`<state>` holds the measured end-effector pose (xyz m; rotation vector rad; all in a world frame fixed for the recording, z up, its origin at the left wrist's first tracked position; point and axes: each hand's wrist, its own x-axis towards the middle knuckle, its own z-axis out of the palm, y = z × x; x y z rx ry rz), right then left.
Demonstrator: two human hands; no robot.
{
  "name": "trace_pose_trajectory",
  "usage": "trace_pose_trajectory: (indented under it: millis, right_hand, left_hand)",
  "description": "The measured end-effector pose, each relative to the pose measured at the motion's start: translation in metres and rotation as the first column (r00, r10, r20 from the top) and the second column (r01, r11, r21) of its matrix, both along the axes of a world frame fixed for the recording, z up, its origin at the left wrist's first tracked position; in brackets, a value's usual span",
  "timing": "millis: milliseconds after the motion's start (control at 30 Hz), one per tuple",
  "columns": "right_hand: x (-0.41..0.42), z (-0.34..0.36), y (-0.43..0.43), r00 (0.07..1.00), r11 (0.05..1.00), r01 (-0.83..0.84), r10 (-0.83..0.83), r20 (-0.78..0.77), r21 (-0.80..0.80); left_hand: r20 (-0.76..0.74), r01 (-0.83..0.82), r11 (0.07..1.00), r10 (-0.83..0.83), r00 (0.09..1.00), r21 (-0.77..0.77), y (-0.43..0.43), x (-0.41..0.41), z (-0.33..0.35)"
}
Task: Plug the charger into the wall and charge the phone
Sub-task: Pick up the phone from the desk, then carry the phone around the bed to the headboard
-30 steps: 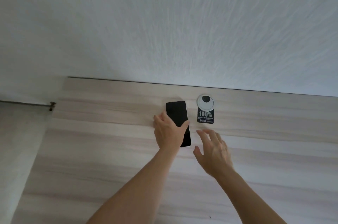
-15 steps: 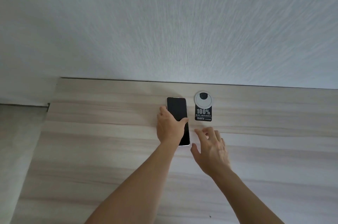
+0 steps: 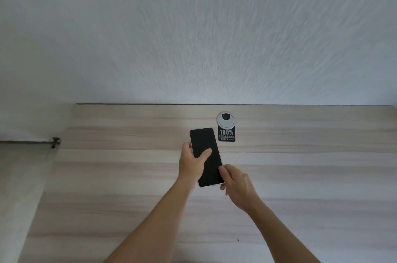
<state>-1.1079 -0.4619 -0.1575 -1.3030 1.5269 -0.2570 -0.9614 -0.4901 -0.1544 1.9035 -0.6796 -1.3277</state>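
Observation:
A black phone (image 3: pixel 206 151) with a dark screen and pale edge is lifted off the wooden desk (image 3: pixel 129 177), screen up. My left hand (image 3: pixel 192 164) grips its left side, thumb across the screen. My right hand (image 3: pixel 235 183) pinches the phone's lower right edge with the fingertips. No charger, cable or wall socket is in view.
A round grey cable grommet (image 3: pixel 226 120) sits near the desk's back edge, with a black "100%" sticker (image 3: pixel 226 135) just below it. A white textured wall (image 3: pixel 193 37) rises behind. The desk's left edge meets a lower surface with a metal fitting (image 3: pixel 55 142).
The phone has come up off the desk toward me in my left hand. My right hand moved left from the desk and took the phone's lower right edge.

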Motion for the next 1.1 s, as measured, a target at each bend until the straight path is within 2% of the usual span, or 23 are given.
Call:
trace_pose_trajectory:
  millis: [300, 500, 733, 900, 1100]
  right_hand:
    - [-0.003, 0.062, 0.059, 0.979, 0.986, 0.142, -0.126, 0.159, -0.088]
    - [-0.004, 0.090, 0.104, 0.980, 0.974, 0.144, -0.116, 0.161, -0.174]
    - [0.007, 0.103, 0.146, 0.969, 0.951, 0.219, -0.187, 0.161, -0.216]
    - [0.013, 0.101, 0.169, 0.961, 0.939, 0.255, -0.219, 0.170, -0.232]
    - [0.009, 0.105, 0.178, 0.963, 0.937, 0.232, -0.183, 0.199, -0.261]
  left_hand:
    - [-0.156, 0.017, 0.994, -0.034, 0.987, -0.106, 0.058, -0.008, 0.066]
    - [-0.261, 0.010, 0.991, -0.044, 0.964, -0.130, 0.101, -0.010, 0.092]
    - [-0.344, 0.021, 0.987, -0.075, 0.936, -0.159, 0.131, -0.005, 0.099]
    - [-0.341, 0.055, 0.979, -0.121, 0.932, -0.196, 0.150, -0.001, 0.102]
    - [-0.319, 0.014, 0.976, -0.085, 0.944, -0.218, 0.168, -0.002, 0.110]
